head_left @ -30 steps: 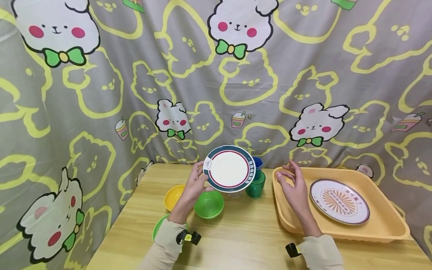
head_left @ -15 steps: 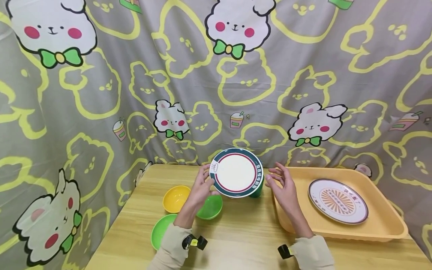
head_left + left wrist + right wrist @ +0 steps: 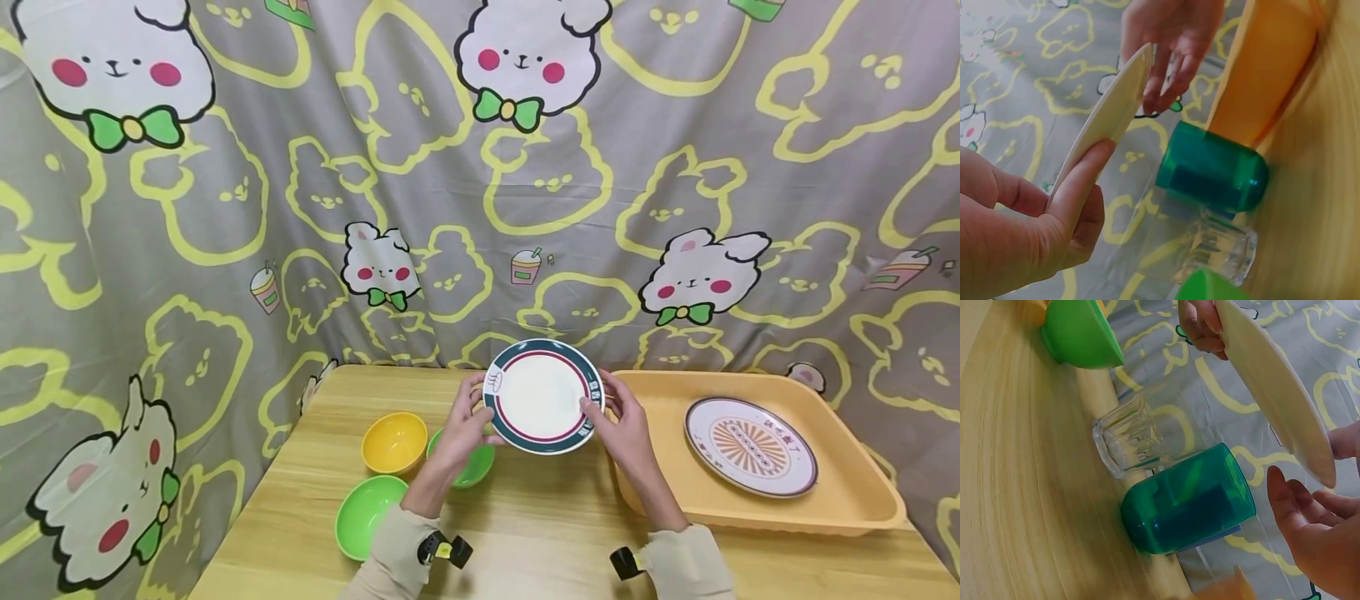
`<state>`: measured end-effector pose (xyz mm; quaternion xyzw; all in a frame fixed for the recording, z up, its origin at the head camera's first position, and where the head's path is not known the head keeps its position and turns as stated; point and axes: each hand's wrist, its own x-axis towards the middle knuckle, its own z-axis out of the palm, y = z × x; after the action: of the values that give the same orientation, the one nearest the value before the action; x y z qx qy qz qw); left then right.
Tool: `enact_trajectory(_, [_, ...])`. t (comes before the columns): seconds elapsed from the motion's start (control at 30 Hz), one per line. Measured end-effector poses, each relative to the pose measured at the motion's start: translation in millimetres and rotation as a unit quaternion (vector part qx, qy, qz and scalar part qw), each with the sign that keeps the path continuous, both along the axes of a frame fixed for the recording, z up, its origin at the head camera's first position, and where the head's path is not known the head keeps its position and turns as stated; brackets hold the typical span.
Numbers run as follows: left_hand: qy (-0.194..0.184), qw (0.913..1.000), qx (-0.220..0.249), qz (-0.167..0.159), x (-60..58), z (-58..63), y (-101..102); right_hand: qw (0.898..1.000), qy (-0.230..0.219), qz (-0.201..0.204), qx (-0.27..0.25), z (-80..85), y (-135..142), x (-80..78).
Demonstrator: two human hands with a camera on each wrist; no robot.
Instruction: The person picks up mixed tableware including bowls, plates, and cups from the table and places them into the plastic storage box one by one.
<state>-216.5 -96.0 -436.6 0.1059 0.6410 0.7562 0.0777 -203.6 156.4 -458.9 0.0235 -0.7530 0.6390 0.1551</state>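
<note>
A white plate (image 3: 540, 396) with a dark green rim band and a red ring is held up above the table, its face tilted toward me. My left hand (image 3: 461, 429) pinches its left edge, thumb on the front and fingers behind. At the right edge, my right hand (image 3: 626, 425) holds the rim with the thumb over the printed band; its other fingers (image 3: 1288, 503) are behind the plate, by its underside. Behind the plate, hidden in the head view, stand a green cup (image 3: 1188, 500) and a clear glass (image 3: 1132, 437).
An orange-yellow tray (image 3: 858, 475) at the right bears a patterned white plate (image 3: 750, 447). Left of my hands sit a yellow bowl (image 3: 393, 443), a green bowl (image 3: 366, 515) and another green bowl (image 3: 472, 468). A printed curtain (image 3: 435, 167) hangs behind the wooden table (image 3: 517, 533).
The plate has moved right and slightly down in my left hand. My right hand has come in from the tray side and taken hold of its right edge.
</note>
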Motion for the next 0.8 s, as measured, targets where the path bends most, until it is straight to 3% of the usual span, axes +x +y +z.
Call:
enact_trajectory(0.23, [-0.007, 0.9999, -0.007, 0.007, 2.0, -4.9, 5.8, 1.000, -0.015, -0.012, 0.003, 0.3, 0.2, 0.3])
enact_trajectory(0.5, [-0.012, 0.9997, -0.020, 0.012, 3.0, -6.8, 7.6, 0.998, -0.044, 0.030, -0.036, -1.8, 4.0, -1.5])
enact_trajectory(0.8, [-0.011, 0.9995, -0.027, 0.016, 2.5, -10.2, 9.5, 0.994, -0.082, 0.046, -0.047, 1.6, 5.9, 2.6])
